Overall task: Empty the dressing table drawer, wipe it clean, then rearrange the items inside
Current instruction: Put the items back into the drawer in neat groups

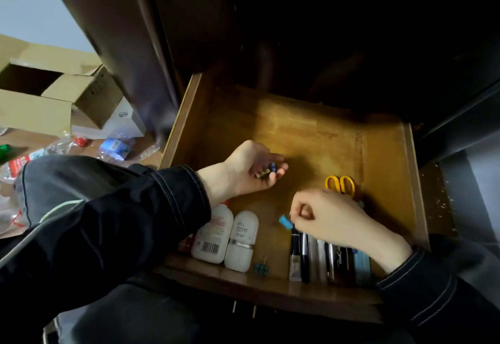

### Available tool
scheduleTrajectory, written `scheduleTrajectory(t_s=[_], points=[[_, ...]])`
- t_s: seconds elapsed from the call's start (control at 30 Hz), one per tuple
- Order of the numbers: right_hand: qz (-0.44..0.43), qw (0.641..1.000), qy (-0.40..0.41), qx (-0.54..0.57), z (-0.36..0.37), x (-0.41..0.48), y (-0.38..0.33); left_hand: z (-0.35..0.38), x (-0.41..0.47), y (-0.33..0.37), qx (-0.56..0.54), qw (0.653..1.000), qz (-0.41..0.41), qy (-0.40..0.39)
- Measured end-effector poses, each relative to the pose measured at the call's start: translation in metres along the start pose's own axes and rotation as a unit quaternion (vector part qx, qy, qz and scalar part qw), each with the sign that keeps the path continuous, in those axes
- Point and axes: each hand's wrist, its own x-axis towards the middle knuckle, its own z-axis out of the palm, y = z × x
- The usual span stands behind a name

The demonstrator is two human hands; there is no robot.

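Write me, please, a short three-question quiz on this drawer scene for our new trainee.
1. True or false: the yellow-handled scissors lie inside the drawer.
2. What does the right hand pinch? A a pen; B a blue clip; C a white bottle.
3. Fill the gap: several small clips lie cupped in the ____ hand.
Key: 1 true; 2 B; 3 left, that is, the left hand.
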Motion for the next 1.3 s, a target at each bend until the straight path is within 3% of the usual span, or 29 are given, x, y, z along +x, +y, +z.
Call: scheduleTrajectory(t_s=[0.17,0.3,0.53,0.8,1.07,1.3], points=[[-0.061,0.99,-0.125,-0.024,0.013,-0.002,-0.016,0.0,0.001,0.0,0.008,1.0,-0.003,-0.011],[-0.094,0.978,-0.174,-0.068,0.024,0.003,-0.021,0.0,0.0,-0.001,0.015,1.0,-0.001,-0.014],[-0.121,0.971,-0.165,-0.126,0.037,0.006,-0.024,0.001,-0.001,-0.001,0.016,1.0,-0.001,-0.013],[-0.096,0.974,-0.181,-0.095,0.044,0.009,-0.021,0.002,-0.002,0.0,0.014,1.0,0.001,-0.007],[-0.129,0.982,-0.125,-0.053,0.046,0.011,-0.031,0.002,-0.003,0.0,0.011,1.0,0.006,0.002],[-0.143,0.974,-0.168,-0.051,0.048,0.01,-0.033,0.003,-0.005,0.001,0.007,1.0,0.004,0.011]])
